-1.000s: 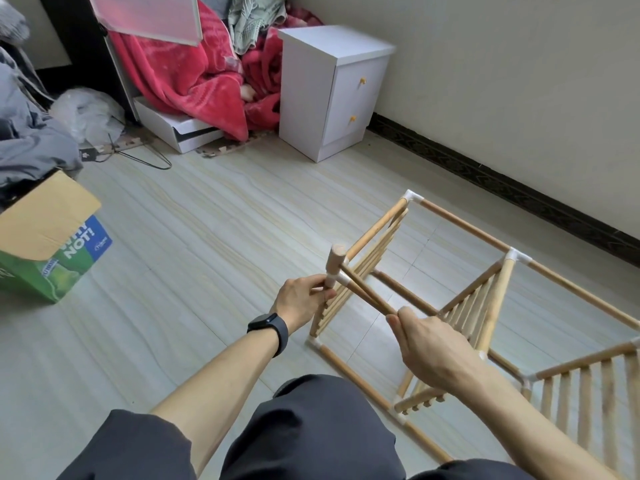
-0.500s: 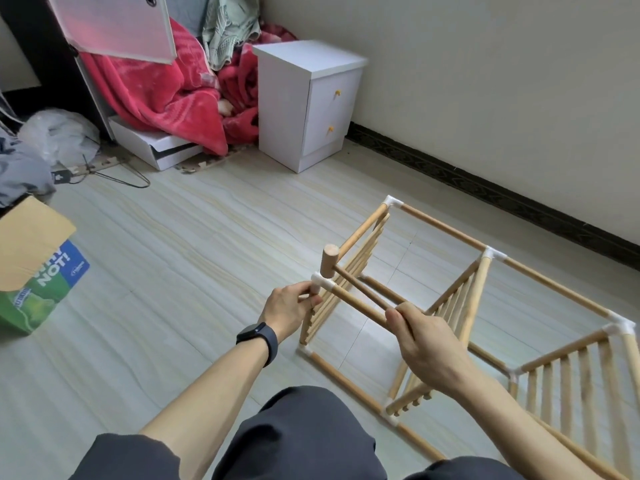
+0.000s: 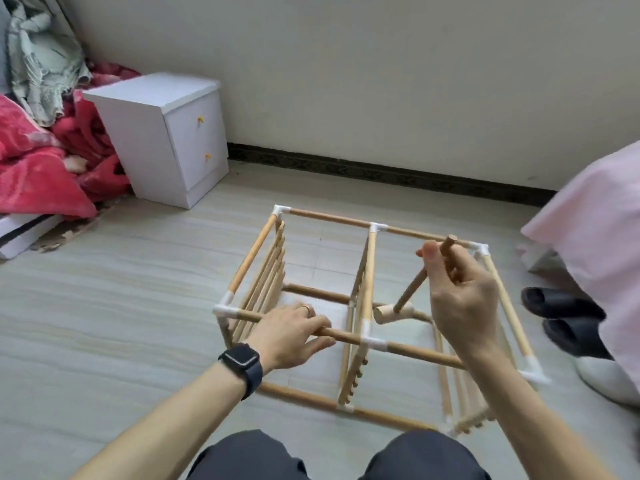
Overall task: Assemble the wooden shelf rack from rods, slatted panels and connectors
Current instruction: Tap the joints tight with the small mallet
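A home bedroom: white nightstand [image 3: 166, 133], red blanket [image 3: 38, 161], slippers [image 3: 561, 306] on floor.

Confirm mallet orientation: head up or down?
Head down. The right hand grips the mallet by its handle end; the head hangs below.

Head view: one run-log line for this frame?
rack on floor | left hand grips front top rod | right hand holds mallet, head down | next: likely taps connector

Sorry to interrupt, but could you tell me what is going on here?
A person is assembling a wooden shelf rack lying on the floor. Their left hand grips its upper front rod, while the right hand holds a wooden mallet by the handle, head hanging down beside the middle slatted panel.
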The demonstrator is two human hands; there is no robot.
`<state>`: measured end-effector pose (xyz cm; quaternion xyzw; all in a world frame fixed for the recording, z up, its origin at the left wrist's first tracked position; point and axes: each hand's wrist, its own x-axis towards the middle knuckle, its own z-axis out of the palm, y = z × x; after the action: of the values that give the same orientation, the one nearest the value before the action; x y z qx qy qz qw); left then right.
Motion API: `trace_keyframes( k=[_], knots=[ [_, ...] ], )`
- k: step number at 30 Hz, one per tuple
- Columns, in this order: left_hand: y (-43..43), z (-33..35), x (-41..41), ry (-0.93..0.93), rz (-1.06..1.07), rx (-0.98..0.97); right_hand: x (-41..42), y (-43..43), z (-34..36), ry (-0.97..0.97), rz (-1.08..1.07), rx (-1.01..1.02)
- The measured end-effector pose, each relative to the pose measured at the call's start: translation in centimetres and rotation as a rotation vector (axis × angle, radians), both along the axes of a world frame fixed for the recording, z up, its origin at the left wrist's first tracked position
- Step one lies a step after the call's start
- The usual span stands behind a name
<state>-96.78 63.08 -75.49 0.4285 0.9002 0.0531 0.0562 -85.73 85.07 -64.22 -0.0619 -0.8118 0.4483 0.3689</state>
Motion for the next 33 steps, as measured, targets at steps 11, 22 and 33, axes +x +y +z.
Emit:
trace_keyframes(
  k=[11, 22, 33],
  knots=[
    [2.9, 0.3, -0.5, 0.060, 0.012, -0.163, -4.5, -2.2, -1.2, 0.019, 0.099, -0.625],
    [4.4, 0.2, -1.2, 0.024, 0.159, -0.181, -6.0, -2.5, 1.3, 0.071, 0.271, -0.637],
    [4.9, -0.3, -1.4, -0.004, 0.177, -0.225, -3.8, -4.1, -4.3, 0.000, 0.280, -0.532]
  ],
)
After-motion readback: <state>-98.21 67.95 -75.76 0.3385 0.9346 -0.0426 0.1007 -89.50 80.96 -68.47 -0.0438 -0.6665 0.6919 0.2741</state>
